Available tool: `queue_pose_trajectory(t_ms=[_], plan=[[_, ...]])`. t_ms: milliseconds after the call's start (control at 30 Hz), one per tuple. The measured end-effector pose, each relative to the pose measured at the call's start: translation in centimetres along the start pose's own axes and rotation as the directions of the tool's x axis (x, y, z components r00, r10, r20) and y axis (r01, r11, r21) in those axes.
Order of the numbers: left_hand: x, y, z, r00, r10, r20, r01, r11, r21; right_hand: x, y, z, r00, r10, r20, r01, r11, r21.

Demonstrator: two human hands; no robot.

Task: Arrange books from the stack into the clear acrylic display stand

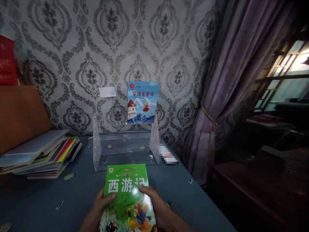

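A green book (127,199) with large white characters is held upright, cover facing me, at the bottom centre. My left hand (100,204) grips its left edge, thumb on the cover. On the right edge my right hand (156,203) holds it, thumb also over the cover; the other fingers of both hands are hidden behind the book. Just beyond it stands a clear acrylic rack (154,141) with stepped tiers. A blue book (143,103) with red characters stands at the rack's upper right, against the wall.
A stack of books (55,154) lies on the blue-grey table (79,190) at the left, beside a brown box (21,112) with a red basket (7,61) on top. A purple curtain (224,71) hangs at the right. A white card (107,91) is on the wall.
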State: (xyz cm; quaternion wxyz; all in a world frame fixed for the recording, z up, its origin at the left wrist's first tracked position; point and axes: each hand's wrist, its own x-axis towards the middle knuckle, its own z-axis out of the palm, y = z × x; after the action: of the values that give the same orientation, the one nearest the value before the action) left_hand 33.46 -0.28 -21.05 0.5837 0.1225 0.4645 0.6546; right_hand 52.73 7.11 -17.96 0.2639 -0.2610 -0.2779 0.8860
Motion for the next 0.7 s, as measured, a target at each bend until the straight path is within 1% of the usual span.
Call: queue_pose_trajectory(t_ms=[100,267,367,433,500,633,700], plan=[[-0.2,-0.2,0.3,0.999,0.048,-0.019,-0.048,0.999,0.003,0.5,0.1,-0.2,1.0,0.008,0.014,-0.008,1.0,0.011],[-2.1,0.3,1.6,1.0,-0.011,-0.005,0.011,0.999,-0.037,0.8,-0.2,-0.1,0.989,0.077,0.122,-0.08,0.997,0.015],[-3.3,1.2,2.3,0.999,-0.032,0.015,0.031,1.0,0.003,0.6,-0.5,0.1,0.991,0.085,0.101,-0.086,0.996,0.004],[-3.8,1.7,2.6,0.999,-0.037,0.021,0.036,0.998,0.049,0.7,-0.5,0.2,0.997,0.048,0.06,-0.048,0.999,-0.001],[-4.2,2.1,2.9,0.999,-0.036,0.018,0.034,0.996,0.081,0.8,-0.3,0.1,1.0,-0.021,0.018,0.021,1.0,-0.009],[-4.6,2.4,3.6,0.998,-0.039,-0.049,0.045,0.992,0.12,1.1,0.0,-0.2,0.988,-0.154,-0.03,0.153,0.987,-0.037],[-4.5,2.5,4.0,0.998,-0.038,-0.044,0.044,0.989,0.14,1.2,-0.2,-0.3,0.98,-0.195,-0.049,0.192,0.979,-0.063]])
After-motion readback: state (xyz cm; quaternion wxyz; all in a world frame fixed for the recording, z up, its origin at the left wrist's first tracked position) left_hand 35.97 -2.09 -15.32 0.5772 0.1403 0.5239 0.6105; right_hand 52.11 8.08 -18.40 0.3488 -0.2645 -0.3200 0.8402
